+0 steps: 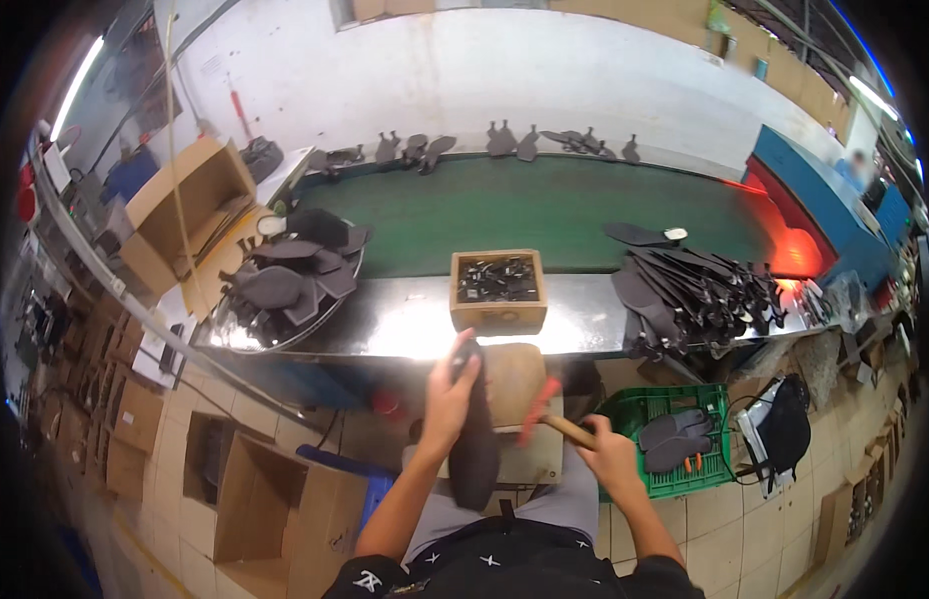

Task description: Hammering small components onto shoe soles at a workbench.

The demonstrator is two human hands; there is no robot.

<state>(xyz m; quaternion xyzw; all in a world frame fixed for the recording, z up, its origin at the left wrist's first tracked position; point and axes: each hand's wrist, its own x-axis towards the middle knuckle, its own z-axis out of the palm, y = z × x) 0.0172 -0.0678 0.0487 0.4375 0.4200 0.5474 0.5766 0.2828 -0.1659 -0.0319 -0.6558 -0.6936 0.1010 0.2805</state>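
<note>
My left hand grips a dark grey shoe sole near its upper end, and the sole hangs lengthwise over my lap. In my right hand is the wooden handle of a hammer; its red head, blurred, tilts up beside a pale work block. This block stands between my hands, in front of the bench. Just beyond it, a wooden box on the metal bench edge holds many small dark and shiny parts, too small to name.
Dark soles are piled on a round tray at left and stacked at right. Behind runs a green conveyor belt, with soles along its far side, toward a blue machine glowing red. A green crate and cardboard boxes stand on the floor.
</note>
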